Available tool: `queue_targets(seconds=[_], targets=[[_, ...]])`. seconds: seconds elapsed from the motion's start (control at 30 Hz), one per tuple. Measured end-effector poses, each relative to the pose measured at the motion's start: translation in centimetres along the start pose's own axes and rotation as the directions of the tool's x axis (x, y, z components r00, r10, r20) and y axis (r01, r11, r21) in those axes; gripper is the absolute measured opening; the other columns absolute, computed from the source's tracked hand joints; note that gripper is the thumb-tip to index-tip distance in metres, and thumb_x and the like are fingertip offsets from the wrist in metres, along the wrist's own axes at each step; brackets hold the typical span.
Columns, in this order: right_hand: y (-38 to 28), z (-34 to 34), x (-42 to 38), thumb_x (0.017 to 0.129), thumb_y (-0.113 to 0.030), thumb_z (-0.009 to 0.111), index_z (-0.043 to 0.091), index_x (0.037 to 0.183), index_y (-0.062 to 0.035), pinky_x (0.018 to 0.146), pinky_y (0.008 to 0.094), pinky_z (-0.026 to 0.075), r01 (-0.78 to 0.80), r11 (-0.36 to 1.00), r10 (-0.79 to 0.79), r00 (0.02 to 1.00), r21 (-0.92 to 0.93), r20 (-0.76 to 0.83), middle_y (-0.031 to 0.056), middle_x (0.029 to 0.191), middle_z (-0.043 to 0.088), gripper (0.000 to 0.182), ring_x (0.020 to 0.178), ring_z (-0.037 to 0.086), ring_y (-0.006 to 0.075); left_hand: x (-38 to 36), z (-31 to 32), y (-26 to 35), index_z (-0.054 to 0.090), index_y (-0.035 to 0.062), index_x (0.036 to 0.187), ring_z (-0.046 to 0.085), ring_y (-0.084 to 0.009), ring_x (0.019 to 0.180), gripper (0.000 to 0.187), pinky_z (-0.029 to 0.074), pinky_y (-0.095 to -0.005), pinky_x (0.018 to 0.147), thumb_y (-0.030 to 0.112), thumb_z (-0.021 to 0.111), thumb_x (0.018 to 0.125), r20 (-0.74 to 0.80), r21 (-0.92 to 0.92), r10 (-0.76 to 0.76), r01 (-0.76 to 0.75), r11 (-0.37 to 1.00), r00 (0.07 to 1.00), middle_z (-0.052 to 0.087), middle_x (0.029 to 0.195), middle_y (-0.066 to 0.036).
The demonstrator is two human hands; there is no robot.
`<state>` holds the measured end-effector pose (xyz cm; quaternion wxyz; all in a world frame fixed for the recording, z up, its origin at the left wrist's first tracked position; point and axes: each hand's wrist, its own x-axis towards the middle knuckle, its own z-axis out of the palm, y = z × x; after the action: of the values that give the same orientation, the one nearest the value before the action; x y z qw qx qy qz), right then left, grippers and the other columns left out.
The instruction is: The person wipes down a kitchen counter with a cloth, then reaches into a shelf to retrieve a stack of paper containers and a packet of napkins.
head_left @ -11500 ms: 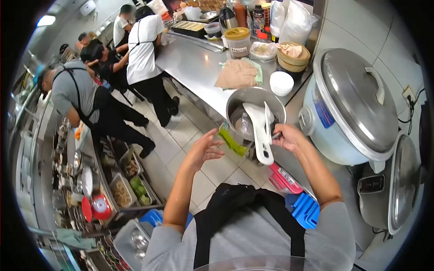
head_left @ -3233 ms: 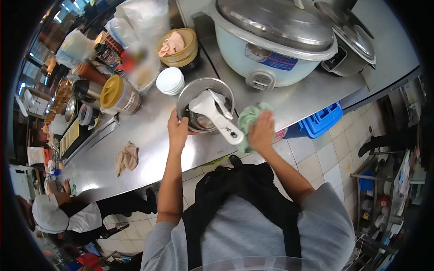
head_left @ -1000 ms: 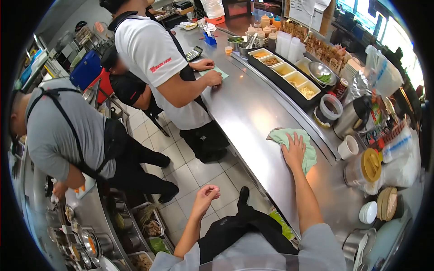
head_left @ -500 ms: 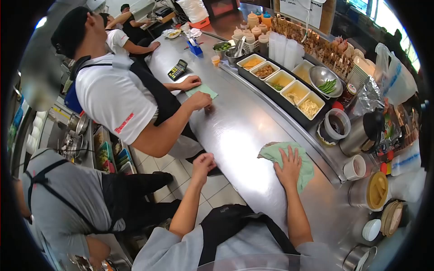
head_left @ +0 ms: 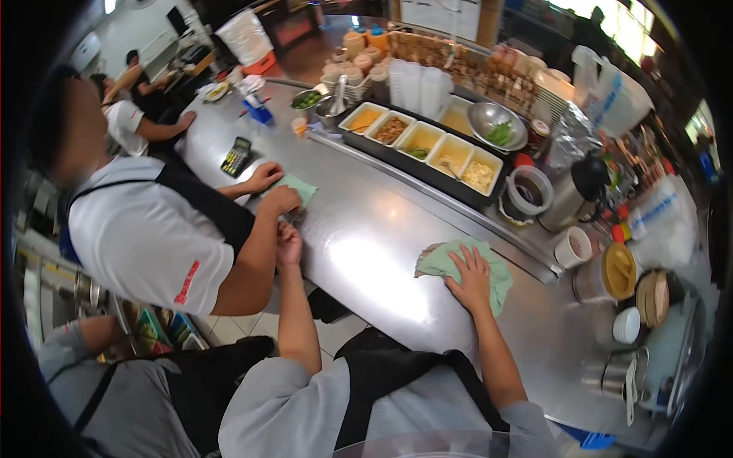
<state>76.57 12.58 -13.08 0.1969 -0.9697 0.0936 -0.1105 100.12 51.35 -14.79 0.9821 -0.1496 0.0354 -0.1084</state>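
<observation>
Cloth (head_left: 458, 263) under the flat, spread right hand (head_left: 469, 276) has slid nearer the desk's (head_left: 366, 252) middle, while the loosely curled, empty left hand (head_left: 288, 243) now rests at its near edge.

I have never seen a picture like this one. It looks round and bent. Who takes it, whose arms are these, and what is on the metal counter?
The picture comes from one camera worn on a person's head, looking forward and down. Its wide lens bends the edges, so the room looks round.

The two arms rising from the bottom belong to that person. The right hand lies flat, fingers spread, on a green cloth on the steel counter. The left hand is at the counter's near edge and holds nothing.

The person in the white shirt beside them is a co-worker, whose hands press another green cloth.

Further back stand a black tray of food compartments, a calculator, a metal flask and a white cup.
</observation>
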Motion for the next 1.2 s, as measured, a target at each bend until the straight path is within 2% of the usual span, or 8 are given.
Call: queue_targets(seconds=[0.23,0.5,0.6,0.67,0.83,0.93,1.0,1.2], targets=[[0.3,0.3,0.2,0.072,-0.034,0.061,0.048,0.125,-0.0246,0.104,0.0476,0.02,0.013,1.0,-0.013,1.0,0.012,-0.01,0.0058,0.138,0.037,0.056,0.129,0.027,0.0303,4.4,0.8,1.7,0.048,0.0044,0.09,0.038,-0.0134,0.064,0.011,0.035,-0.0276,0.063,0.013,0.045,0.085,0.283,0.248,-0.382,0.318,0.915,0.88,0.042,0.074,-0.002],[-2.1,3.8,-2.0,0.088,-0.032,0.046,0.04,0.132,-0.0146,0.101,0.0533,0.022,-0.187,0.981,0.193,0.974,0.057,-0.117,0.0125,0.139,0.034,0.047,0.13,0.026,0.0356,-3.5,-2.4,-17.7,0.05,0.0072,0.097,0.048,-0.0133,0.071,0.026,0.044,-0.0273,0.064,0.029,0.053,0.084,-0.158,0.274,-0.735,0.744,0.609,0.659,0.047,0.091,-0.004],[-1.7,4.3,-3.8,0.093,-0.032,0.034,0.042,0.128,-0.0043,0.104,0.0454,0.022,-0.181,0.752,0.361,0.917,0.634,-0.167,0.0146,0.132,0.043,0.045,0.127,0.033,0.0309,-3.6,-6.3,-25.2,0.045,0.0071,0.102,0.048,-0.0126,0.072,0.038,0.045,-0.0284,0.065,0.04,0.052,0.085,0.172,-0.007,-0.897,0.911,0.413,0.407,0.044,0.085,-0.004],[0.7,5.7,-5.4,0.092,-0.035,0.036,0.043,0.126,-0.0008,0.103,0.0398,0.027,-0.111,0.078,0.722,0.692,0.991,0.02,0.0144,0.128,0.047,0.049,0.122,0.041,0.0273,-4.1,-10.7,-27.7,0.045,0.0019,0.104,0.047,-0.0161,0.076,0.046,0.045,-0.0294,0.069,0.043,0.051,0.085,-0.059,-0.02,-0.91,0.911,0.412,0.41,0.047,0.087,-0.007],[2.3,1.9,-8.0,0.09,-0.039,0.039,0.041,0.127,0.0,0.1,0.0393,0.033,0.23,-0.561,0.648,0.72,0.795,0.25,0.0158,0.128,0.047,0.055,0.115,0.047,0.0292,-3.7,-13.7,-29.2,0.052,-0.0038,0.1,0.049,-0.0246,0.099,0.043,0.045,-0.0355,0.081,0.037,0.052,0.086,-0.203,0.141,-0.881,0.903,0.407,0.428,0.05,0.108,-0.02],[1.2,-2.7,-10.8,0.09,-0.04,0.037,0.039,0.13,-0.0022,0.103,0.0436,0.031,0.418,-0.752,0.53,0.843,0.51,0.09,0.0173,0.129,0.044,0.055,0.115,0.045,0.0335,-4.7,-11.6,-30.0,0.056,-0.0007,0.101,0.047,-0.029,0.107,0.035,0.042,-0.0397,0.085,0.029,0.058,0.083,-0.398,0.764,-0.74,0.643,0.059,0.542,0.048,0.114,-0.02],[2.9,-2.9,-13.9,0.09,-0.043,0.037,0.038,0.131,-0.0046,0.103,0.0463,0.03,0.439,-0.67,0.551,0.834,0.598,0.005,0.0166,0.131,0.042,0.056,0.117,0.042,0.0348,-7.8,-7.8,-29.8,0.056,0.0033,0.106,0.048,-0.0329,0.104,0.033,0.041,-0.0452,0.086,0.021,0.062,0.079,0.186,0.514,-0.833,-0.774,-0.369,0.52,0.052,0.111,-0.016],[1.5,-5.3,-15.3,0.089,-0.051,0.035,0.037,0.132,-0.0068,0.102,0.0462,0.03,0.458,-0.651,0.566,0.824,0.605,-0.015,0.014,0.136,0.037,0.062,0.121,0.038,0.0337,-7.3,-7.3,-28.4,0.062,0.0068,0.102,0.052,-0.0312,0.096,0.032,0.04,-0.0412,0.084,0.02,0.067,0.073,0.004,0.537,-0.84,-0.71,-0.455,0.542,0.054,0.11,-0.013]])
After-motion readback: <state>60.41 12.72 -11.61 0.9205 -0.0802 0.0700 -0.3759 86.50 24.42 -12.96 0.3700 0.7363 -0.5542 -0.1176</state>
